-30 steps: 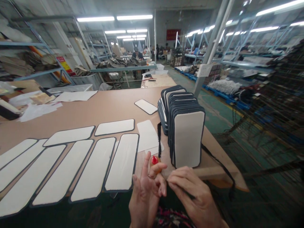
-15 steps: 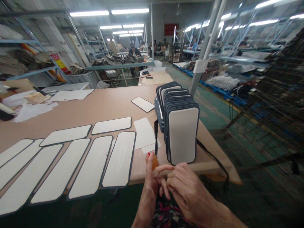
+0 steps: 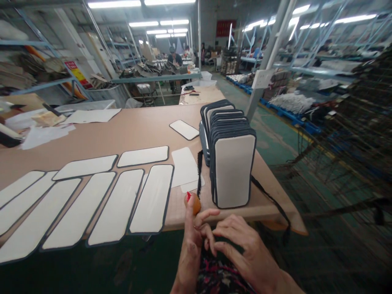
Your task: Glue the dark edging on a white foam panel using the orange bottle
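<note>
At the table's front edge, my left hand [image 3: 194, 239] is raised with its fingers apart, and nothing shows in it. Just behind its upright finger sits a small round orange thing [image 3: 194, 205]; a red spot [image 3: 188, 196] shows by that fingertip, and I cannot tell what it is. My right hand [image 3: 241, 241] is close beside the left, its fingers bent and parted with nothing seen between them. Beyond the hands stands a tight row of upright white panels [image 3: 232, 171] with dark blue edging. More such panels [image 3: 151, 200] lie flat to the left.
Plain white sheets [image 3: 184, 167] and one small edged panel [image 3: 184, 130] lie on the brown table [image 3: 143, 122]. A black strap [image 3: 272, 198] hangs over the right edge. A metal post [image 3: 263, 77] rises behind. Far off, a person [image 3: 174, 57] sits among benches.
The fingers of my right hand have parted and drawn slightly away from my left hand's fingers. The view has tipped down a little; the panels stay in place.
</note>
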A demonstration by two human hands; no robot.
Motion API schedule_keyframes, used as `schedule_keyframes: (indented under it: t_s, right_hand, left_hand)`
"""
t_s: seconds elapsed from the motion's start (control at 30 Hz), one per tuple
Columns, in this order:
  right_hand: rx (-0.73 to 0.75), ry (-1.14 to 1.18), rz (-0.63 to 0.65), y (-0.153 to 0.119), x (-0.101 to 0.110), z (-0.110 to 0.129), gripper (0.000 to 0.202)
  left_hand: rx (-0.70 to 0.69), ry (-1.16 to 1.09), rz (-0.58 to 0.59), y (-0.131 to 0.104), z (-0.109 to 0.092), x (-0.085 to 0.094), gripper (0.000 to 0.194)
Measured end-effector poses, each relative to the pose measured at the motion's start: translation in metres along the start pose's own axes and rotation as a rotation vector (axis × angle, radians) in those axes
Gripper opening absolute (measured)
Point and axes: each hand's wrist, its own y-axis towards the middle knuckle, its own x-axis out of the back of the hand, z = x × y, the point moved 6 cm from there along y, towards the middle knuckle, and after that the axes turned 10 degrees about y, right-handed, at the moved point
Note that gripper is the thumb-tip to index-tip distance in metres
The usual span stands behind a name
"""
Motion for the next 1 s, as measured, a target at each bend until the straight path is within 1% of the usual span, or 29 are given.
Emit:
schedule_keyframes:
  t_s: [0.07, 0.1, 0.17, 0.2, 0.27, 0.33, 0.43, 0.5, 0.53, 0.6, 0.7, 0.77, 0.83, 0.9, 1.0]
  right_hand:
    - [0.011, 0.031, -0.055, -0.004, 0.002, 0.001, 0.012]
    - [-0.003, 0.082, -0.075, -0.006, 0.002, 0.000, 0.014]
    - [-0.086, 0.212, -0.118, -0.011, 0.005, -0.006, 0.017]
    - [-0.145, 0.265, -0.142, -0.013, 0.007, -0.010, 0.020]
    - [-0.255, 0.333, -0.211, -0.018, 0.010, -0.020, 0.030]
    - [-0.346, 0.399, -0.279, -0.021, 0.010, -0.033, 0.040]
    - [-0.419, 0.614, -0.390, -0.020, 0.002, -0.053, 0.050]
    - [-0.484, 0.820, -0.441, -0.019, -0.010, -0.066, 0.050]
    - [-0.527, 0.925, -0.452, -0.019, -0.017, -0.071, 0.046]
    - [-0.623, 1.116, -0.445, -0.019, -0.032, -0.077, 0.037]
    - [-0.700, 1.297, -0.406, -0.020, -0.048, -0.079, 0.038]
    - [-0.707, 1.335, -0.385, -0.021, -0.054, -0.080, 0.040]
    - [-0.713, 1.332, -0.385, -0.024, -0.058, -0.087, 0.040]
    - [-0.748, 1.302, -0.423, -0.032, -0.063, -0.100, 0.042]
    - [-0.857, 1.201, -0.531, -0.054, -0.071, -0.127, 0.040]
  left_hand:
    - [0.010, -0.046, 0.002, -0.001, 0.001, -0.002, 0.081]
    - [0.034, -0.089, 0.006, -0.002, 0.001, -0.004, 0.074]
    - [0.102, -0.187, 0.004, -0.002, 0.002, -0.006, 0.063]
    - [0.126, -0.221, -0.016, -0.002, 0.003, -0.005, 0.058]
    - [0.147, -0.245, -0.102, -0.003, 0.005, 0.003, 0.045]
    - [0.161, -0.226, -0.225, -0.006, 0.011, 0.016, 0.039]
    - [0.210, -0.121, -0.388, -0.014, 0.020, 0.037, 0.038]
    - [0.233, -0.005, -0.450, -0.020, 0.021, 0.047, 0.039]
    - [0.234, 0.064, -0.463, -0.022, 0.019, 0.051, 0.039]
    - [0.200, 0.187, -0.449, -0.024, 0.013, 0.056, 0.042]
    - [0.101, 0.284, -0.389, -0.022, 0.005, 0.061, 0.048]
    - [0.082, 0.295, -0.383, -0.020, 0.006, 0.069, 0.047]
    - [0.118, 0.317, -0.415, -0.020, 0.011, 0.080, 0.045]
    - [0.165, 0.342, -0.456, -0.020, 0.016, 0.093, 0.045]
    - [0.223, 0.354, -0.479, -0.019, 0.024, 0.106, 0.050]
